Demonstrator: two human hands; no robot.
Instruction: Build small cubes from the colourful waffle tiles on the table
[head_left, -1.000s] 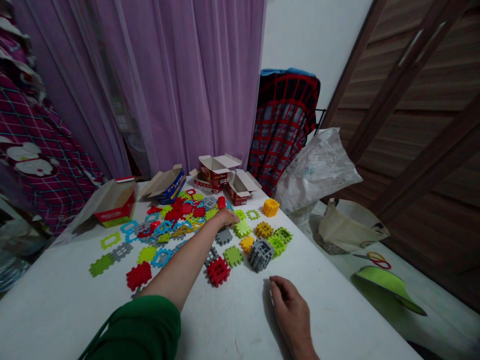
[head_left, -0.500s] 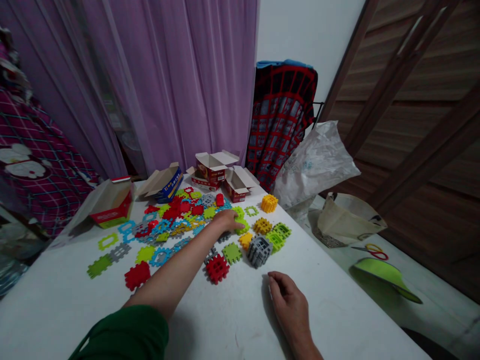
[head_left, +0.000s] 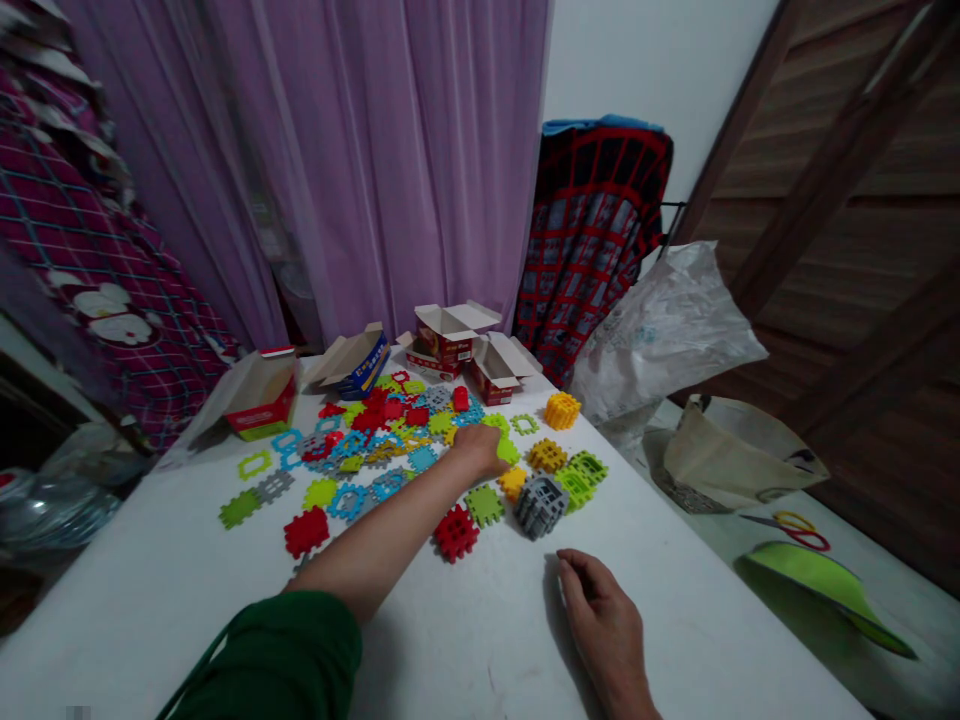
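a: hey, where's the left hand point(head_left: 478, 452) right now?

b: stretched across the worktop point(head_left: 487, 640), over at the lime pieces point(head_left: 508, 450), just right of the loose pile point(head_left: 386, 415). can't tell if it's pinching one, the fingertips are hidden.

a: and the right hand point(head_left: 604, 615)?

b: resting on the near side, loosely curled, slack gap at the thumb, nothing showing in it. i'd guess it's parked there to stay out of the way lol

a: why's the gray block point(head_left: 540, 505) sitting apart?

b: my read: chunky stuff like that and the yellow block point(head_left: 562, 410) goes right so it doesn't mix with flat bits.

a: and the boxes point(head_left: 495, 378)?

b: at the back, flaps up, probably to leave room for pieces.
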